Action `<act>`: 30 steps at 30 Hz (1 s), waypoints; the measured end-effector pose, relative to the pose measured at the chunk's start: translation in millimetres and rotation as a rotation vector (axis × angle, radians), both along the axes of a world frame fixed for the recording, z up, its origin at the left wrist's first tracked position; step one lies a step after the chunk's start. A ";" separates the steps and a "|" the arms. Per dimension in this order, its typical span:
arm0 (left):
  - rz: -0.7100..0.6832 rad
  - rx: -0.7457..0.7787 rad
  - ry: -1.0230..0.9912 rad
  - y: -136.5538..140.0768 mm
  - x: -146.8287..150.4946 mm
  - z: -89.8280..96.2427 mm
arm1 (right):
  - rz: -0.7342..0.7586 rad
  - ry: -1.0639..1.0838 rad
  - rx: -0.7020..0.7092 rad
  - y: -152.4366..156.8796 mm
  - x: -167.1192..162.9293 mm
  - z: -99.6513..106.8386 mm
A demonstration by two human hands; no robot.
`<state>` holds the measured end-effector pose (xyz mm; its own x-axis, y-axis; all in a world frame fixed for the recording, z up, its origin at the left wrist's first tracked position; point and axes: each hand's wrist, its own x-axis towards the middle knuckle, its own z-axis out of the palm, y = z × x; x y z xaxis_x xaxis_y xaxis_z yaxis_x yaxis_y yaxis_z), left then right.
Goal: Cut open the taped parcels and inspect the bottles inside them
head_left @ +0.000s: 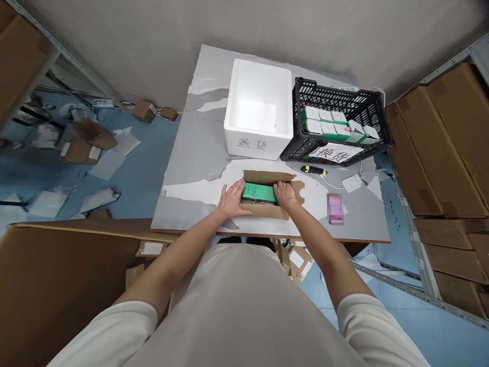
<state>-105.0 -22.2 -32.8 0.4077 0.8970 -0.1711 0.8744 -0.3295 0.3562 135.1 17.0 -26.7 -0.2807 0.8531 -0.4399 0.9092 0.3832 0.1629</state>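
On the table lies an opened small cardboard box (263,211) with its flaps up, and a flat green box (259,192) with printing sits inside it. My left hand (231,200) holds the cardboard box at its left end, thumb along the front wall and the other fingers spread. At the right end, my right hand (284,193) has its fingers curled over the end of the green box. The right fingertips are partly hidden inside the carton.
Behind stand a white foam box (258,142) and a black crate (336,92) with several green-and-white boxes. A black-and-yellow cutter (314,169) and a blurred pink object (336,209) lie right. Large cartons (439,153) line the right shelf; a big open carton (76,285) stands front left.
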 end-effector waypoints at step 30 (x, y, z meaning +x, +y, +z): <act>-0.010 0.008 0.013 65.9 2.2 1.5 | 0.164 0.739 0.350 -6.4 19.7 129.3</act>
